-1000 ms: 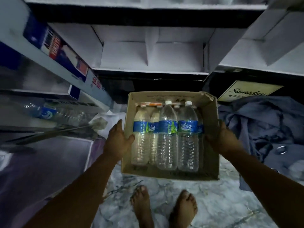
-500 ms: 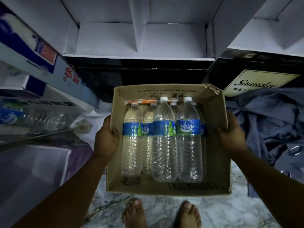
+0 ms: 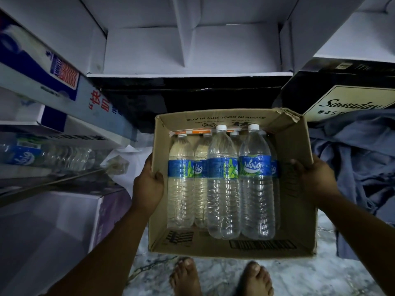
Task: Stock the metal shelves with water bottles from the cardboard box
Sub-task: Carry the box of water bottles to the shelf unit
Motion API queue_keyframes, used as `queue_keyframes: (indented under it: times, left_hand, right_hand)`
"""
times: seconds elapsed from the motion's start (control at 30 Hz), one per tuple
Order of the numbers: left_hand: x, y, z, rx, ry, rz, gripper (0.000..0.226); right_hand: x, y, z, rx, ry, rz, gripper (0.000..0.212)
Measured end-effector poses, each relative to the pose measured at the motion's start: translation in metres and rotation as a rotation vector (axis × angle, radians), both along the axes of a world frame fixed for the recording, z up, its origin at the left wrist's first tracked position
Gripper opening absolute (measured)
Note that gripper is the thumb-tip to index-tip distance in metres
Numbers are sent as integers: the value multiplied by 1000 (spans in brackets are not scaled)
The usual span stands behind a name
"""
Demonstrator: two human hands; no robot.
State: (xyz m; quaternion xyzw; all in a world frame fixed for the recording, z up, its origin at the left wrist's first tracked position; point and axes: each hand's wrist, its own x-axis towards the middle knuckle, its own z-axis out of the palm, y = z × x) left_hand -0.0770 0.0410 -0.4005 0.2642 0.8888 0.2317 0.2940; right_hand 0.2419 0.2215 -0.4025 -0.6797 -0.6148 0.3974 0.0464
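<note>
At the centre of the frame, the person's left hand [image 3: 147,184] grips the left wall of the cardboard box [image 3: 233,246], thumb hooked over the rim and inside, fingers hidden behind the wall. The right hand [image 3: 314,180] clamps the opposite wall the same way, fingers curled over the edge. Between them the open box is held off the marbled floor [image 3: 218,280], above the person's bare feet [image 3: 186,276]. Inside, the water bottles [image 3: 255,180] lie packed side by side, white caps toward the far wall, blue labels across their middles; two rest on top of a lower row.

At the left of the frame a shelf [image 3: 53,178] already holds one bottle [image 3: 49,158] lying on its side, under printed cartons [image 3: 64,82]. A blue cloth [image 3: 359,159] is heaped at the right.

The step in hand appears to be carrying the box toward the shelving; no bottle has been picked out yet. The next move likely calls for resting the box somewhere steady, since both hands are occupied, then freeing one to lift a top bottle.
</note>
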Motion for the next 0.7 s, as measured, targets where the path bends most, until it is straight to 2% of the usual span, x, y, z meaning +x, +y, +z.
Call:
queue_keyframes:
  times: [0.13, 0.27, 0.37, 0.47, 0.7]
  left_hand:
    - [-3, -3, -5, -7, 26, -16, 48]
    - [-4, -4, -10, -8, 38, 11, 46]
    - [-5, -4, -15, -17, 15, 32, 47]
    - [-7, -3, -16, -61, 14, 42, 48]
    - [-8, -6, -10, -23, -3, 15, 43]
  right_hand:
    - [-3, 1, 4, -38, 6, -28, 28]
    - [-4, 1, 5, -75, 10, -68, 13]
    - [-4, 2, 5, -57, -10, -60, 17]
    - [-3, 1, 4, -59, -16, -50, 11]
    - [-3, -3, 5, -63, -2, -27, 9]
